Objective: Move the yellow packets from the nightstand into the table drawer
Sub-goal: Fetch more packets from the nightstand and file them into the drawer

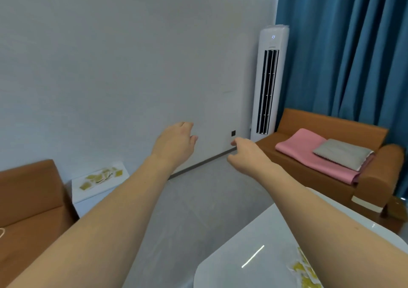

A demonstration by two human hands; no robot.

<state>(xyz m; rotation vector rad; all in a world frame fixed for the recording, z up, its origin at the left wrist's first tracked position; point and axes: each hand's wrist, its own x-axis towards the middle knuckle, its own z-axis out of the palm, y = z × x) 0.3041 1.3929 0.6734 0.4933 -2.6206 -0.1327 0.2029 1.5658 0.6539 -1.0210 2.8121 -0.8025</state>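
Several yellow packets (100,177) lie scattered on top of the white nightstand (88,197) at the left, against the wall. More yellow packets (303,272) show at the bottom right on the glossy white table (242,250), partly hidden by my right forearm. No drawer shows in this view. My left hand (176,143) is stretched forward in the air, fingers relaxed, holding nothing. My right hand (245,155) reaches forward too, fingers loosely bent and empty. Both hands are well away from the nightstand.
A brown headboard or seat (26,199) stands left of the nightstand. A brown sofa (331,177) with a pink cloth (309,153) and grey cushion (342,153) is at the right. A white tower air conditioner (268,84) and blue curtain (348,51) stand behind. Grey floor lies between.
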